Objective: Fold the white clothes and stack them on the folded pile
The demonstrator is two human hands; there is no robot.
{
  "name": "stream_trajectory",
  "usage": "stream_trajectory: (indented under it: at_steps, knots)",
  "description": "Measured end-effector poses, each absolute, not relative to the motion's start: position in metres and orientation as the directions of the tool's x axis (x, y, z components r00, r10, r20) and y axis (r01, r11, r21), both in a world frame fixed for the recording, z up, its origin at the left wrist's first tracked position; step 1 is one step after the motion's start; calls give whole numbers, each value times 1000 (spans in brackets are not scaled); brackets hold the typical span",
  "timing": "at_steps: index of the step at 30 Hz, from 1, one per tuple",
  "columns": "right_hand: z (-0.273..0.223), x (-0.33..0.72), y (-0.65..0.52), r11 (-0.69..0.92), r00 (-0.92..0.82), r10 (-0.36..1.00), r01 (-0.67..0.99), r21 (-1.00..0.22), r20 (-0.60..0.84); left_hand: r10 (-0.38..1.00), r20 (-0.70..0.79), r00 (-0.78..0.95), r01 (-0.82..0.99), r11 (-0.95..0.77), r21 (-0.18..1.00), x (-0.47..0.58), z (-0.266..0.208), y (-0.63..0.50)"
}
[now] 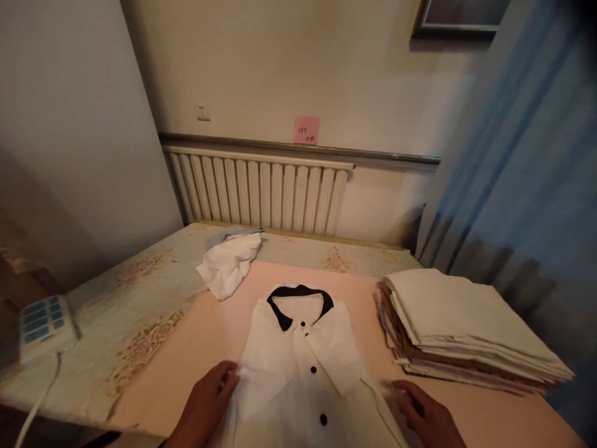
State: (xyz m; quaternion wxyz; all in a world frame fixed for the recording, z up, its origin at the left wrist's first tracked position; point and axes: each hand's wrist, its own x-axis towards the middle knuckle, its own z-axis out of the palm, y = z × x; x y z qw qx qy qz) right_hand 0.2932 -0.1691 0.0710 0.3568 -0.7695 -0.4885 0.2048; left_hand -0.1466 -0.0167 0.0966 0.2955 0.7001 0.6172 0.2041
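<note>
A white shirt point(284, 367) lies front side up on a pink cloth, its collar pointing away from me. It has a black collar point(301, 290) and dark buttons down the front. My left hand point(208, 401) is closed in a pinch at the shirt's left edge, around the sleeve or side fold. Beside the shirt's right edge is my right hand point(422, 414), fingers curled and the fingertips smeared by motion. Whether those fingertips grip the fabric I cannot tell. The lower end of the shirt runs out of view.
The pink cloth point(163, 379) covers part of a floral-covered table point(107, 311). A stack of folded fabric point(466, 311) stands on the right, near a blue curtain point(513, 186). Crumpled white cloth point(228, 264) lies at the back. A corded power strip point(46, 326) sits far left.
</note>
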Motion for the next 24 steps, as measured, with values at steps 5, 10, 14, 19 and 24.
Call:
stream_trajectory:
  at_steps: [5, 10, 14, 19, 24]
  knots:
    - [70, 254, -77, -129, 370, 906, 707, -695, 208, 990, 84, 118, 755, -144, 640, -96, 103, 58]
    - [41, 221, -20, -57, 212, 902, 922, -382, 376, 982, 158, 106, 857, -170, 487, -51, 104, 123]
    - [23, 213, -14, -25, 85, 923, 986, -163, 375, 980, 146, 132, 888, -182, 422, -23, 106, 158]
    - [22, 214, -14, -39, 79, 925, 993, -114, 372, 980, 23, 197, 926, -194, 325, -8, 100, 194]
    - [23, 213, -13, -54, 95, 937, 990, -130, 337, 971, -110, 213, 958, -185, 221, -11, 97, 229]
